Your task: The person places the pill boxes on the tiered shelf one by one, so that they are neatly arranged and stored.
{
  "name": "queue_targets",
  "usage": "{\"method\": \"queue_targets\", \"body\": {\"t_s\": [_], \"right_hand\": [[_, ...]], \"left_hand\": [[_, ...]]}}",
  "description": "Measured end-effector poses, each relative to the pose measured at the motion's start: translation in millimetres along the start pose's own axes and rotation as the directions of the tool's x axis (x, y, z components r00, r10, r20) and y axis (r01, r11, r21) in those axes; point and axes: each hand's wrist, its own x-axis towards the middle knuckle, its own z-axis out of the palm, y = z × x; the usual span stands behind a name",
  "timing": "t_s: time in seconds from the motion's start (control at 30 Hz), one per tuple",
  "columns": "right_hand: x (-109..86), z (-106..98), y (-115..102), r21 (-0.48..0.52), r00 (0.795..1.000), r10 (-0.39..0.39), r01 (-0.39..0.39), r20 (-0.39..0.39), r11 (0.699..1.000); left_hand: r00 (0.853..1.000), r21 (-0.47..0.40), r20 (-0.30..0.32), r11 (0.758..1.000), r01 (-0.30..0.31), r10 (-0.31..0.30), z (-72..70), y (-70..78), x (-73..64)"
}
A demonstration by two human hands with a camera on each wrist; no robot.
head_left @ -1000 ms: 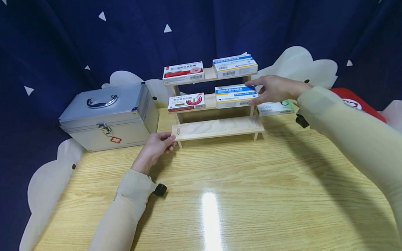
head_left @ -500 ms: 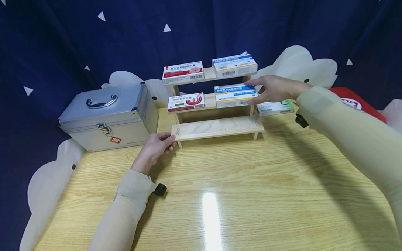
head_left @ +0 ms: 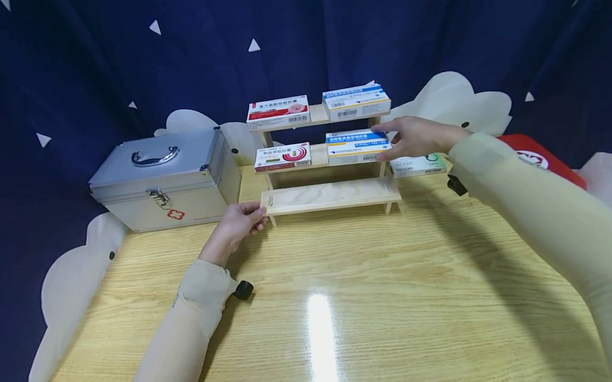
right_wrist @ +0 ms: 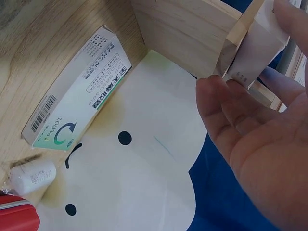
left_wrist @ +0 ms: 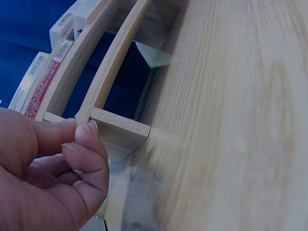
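A three-tier wooden rack (head_left: 331, 194) stands on the table. My left hand (head_left: 239, 224) pinches the left end of its lowest board between thumb and curled fingers, seen close up in the left wrist view at the board's corner (left_wrist: 89, 103). On the right of the middle tier lies a blue-and-white medicine box (head_left: 352, 148). My right hand (head_left: 418, 137) holds this box by its right end, thumb and fingers on either side; its white end (right_wrist: 260, 45) shows in the right wrist view. A red-and-white medicine box (head_left: 283, 156) lies left of it.
On the top tier sit another red-and-white box (head_left: 278, 112) and another blue-and-white box (head_left: 357, 101). A silver first-aid case (head_left: 164, 179) stands left. Behind the right hand are a green-and-white box (right_wrist: 79, 91), a white bottle (right_wrist: 33, 176) and a red pouch (head_left: 543, 159).
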Motion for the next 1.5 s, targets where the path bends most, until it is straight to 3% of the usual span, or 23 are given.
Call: {"method": "queue_targets", "body": {"t_s": [0.33, 0.6, 0.8, 1.03, 1.3, 1.5], "right_hand": [[3.1, 0, -1, -0.011, 1.000, 0.016, -0.016, 0.011, 1.000], [-19.6, -25, 3, -0.079, 0.999, 0.018, -0.021, -0.037, 0.997], [-33.5, -37, 25, -0.080, 0.995, 0.091, -0.093, -0.033, 0.992], [-34.9, -33, 55, -0.058, 0.991, 0.135, -0.136, -0.017, 0.989], [-25.3, -19, 85, -0.028, 0.983, 0.181, -0.181, 0.013, 0.983], [-11.2, -7, 103, -0.070, 0.973, 0.228, -0.225, 0.042, 0.972]], "left_hand": [[1.000, -0.010, 0.001, 1.000, 0.009, -0.009, -1.3, -3.3, 0.7], [1.000, -0.010, 0.004, 1.000, 0.012, -0.012, -2.9, -0.6, 2.0], [1.000, -0.007, -0.001, 1.000, 0.013, -0.013, -4.6, -1.6, 1.9], [1.000, -0.013, -0.001, 1.000, 0.016, -0.016, -5.0, -7.7, 2.3], [1.000, -0.016, 0.005, 1.000, 0.000, 0.000, -3.6, -5.1, 2.1], [1.000, -0.008, 0.008, 1.000, -0.005, 0.005, -2.1, -1.1, 1.8]]}}
